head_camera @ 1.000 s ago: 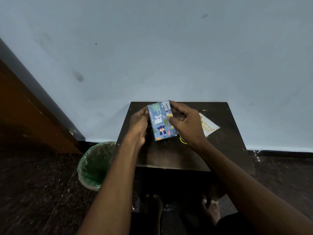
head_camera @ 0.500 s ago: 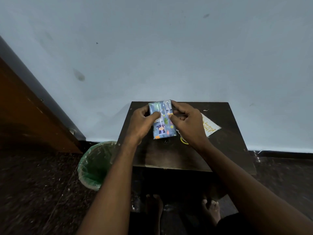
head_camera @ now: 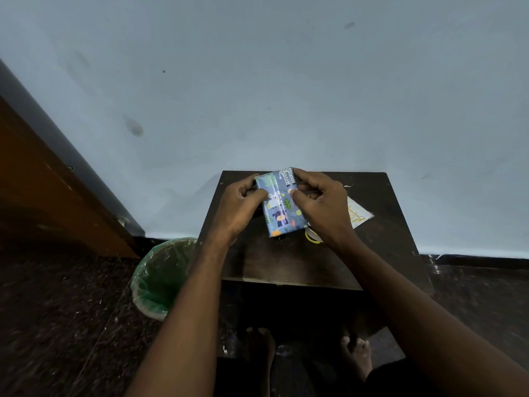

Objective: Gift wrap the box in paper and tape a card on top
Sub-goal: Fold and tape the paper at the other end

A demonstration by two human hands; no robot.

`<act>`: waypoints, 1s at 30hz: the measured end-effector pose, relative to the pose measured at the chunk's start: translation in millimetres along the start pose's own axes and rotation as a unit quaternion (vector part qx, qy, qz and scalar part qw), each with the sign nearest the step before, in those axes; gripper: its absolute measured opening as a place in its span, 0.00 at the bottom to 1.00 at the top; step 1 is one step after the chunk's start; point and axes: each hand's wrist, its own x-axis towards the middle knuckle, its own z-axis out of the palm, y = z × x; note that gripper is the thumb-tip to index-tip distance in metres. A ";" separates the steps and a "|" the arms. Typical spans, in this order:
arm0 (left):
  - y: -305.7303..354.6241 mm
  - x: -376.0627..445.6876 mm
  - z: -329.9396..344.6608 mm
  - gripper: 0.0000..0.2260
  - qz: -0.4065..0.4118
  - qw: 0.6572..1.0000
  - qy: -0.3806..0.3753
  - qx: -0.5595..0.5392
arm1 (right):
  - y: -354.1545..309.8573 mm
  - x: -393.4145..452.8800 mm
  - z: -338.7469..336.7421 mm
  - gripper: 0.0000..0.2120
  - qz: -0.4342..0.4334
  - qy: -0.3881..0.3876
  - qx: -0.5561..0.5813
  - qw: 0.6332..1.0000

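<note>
The wrapped box (head_camera: 282, 204) sits between both hands over the far part of the dark bench (head_camera: 300, 262), near the wall (head_camera: 286, 81). Its paper is blue with cartoon animals and leaves, and the long side runs away from the person, slightly tilted. Whether its near end rests on the bench or is lifted just above it cannot be told.

The left hand (head_camera: 239, 206) grips the box's left edge, with the thumb laid across the top face and the fingers curled round the far left corner. The right hand (head_camera: 320, 207) grips the right edge, with the thumb pressed on the top face near the middle and the forefinger hooked over the far end by a black-and-white patch of the paper.

The card (head_camera: 359, 214), pale with gold lettering, lies flat on the bench just right of the right hand, partly hidden by it. A small yellow ring (head_camera: 312, 239) peeks out beside the right wrist, just below the box's near right corner; what it is cannot be told.

A bin lined with a green bag (head_camera: 160, 279) stands on the dark floor (head_camera: 57, 310) at the bench's left side. Bare feet (head_camera: 357, 359) show beneath the bench's near edge.
</note>
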 end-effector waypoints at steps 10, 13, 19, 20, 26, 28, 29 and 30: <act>1.5 -3.4 4.3 0.34 0.026 0.999 -0.007 0.034 | -1.7 -0.7 1.3 0.17 0.073 0.024 -0.021 0.997; 0.4 -2.2 5.0 0.38 0.033 0.999 -0.015 0.028 | -3.3 -1.5 3.5 0.21 0.072 0.035 -0.037 0.996; 1.7 -1.0 10.7 0.33 0.046 0.999 0.016 0.005 | -3.3 -3.6 4.6 0.22 0.095 0.022 -0.015 0.995; 2.0 0.6 11.3 0.34 0.046 0.998 0.038 -0.007 | -3.9 -2.8 4.1 0.22 0.109 0.011 0.030 0.994; 4.0 6.7 12.4 0.25 0.047 0.993 0.075 -0.073 | -10.3 -1.3 4.5 0.18 0.112 -0.052 0.136 0.983; 3.9 7.2 11.9 0.20 0.031 0.993 0.051 -0.102 | -9.6 1.2 6.9 0.17 0.179 -0.041 0.228 0.956; 3.6 7.1 11.6 0.18 0.017 0.993 0.035 -0.111 | -10.1 2.3 7.8 0.19 0.230 -0.043 0.296 0.926; 3.0 7.4 11.7 0.18 0.003 0.993 0.018 -0.115 | -10.8 3.6 7.3 0.21 0.278 -0.051 0.360 0.889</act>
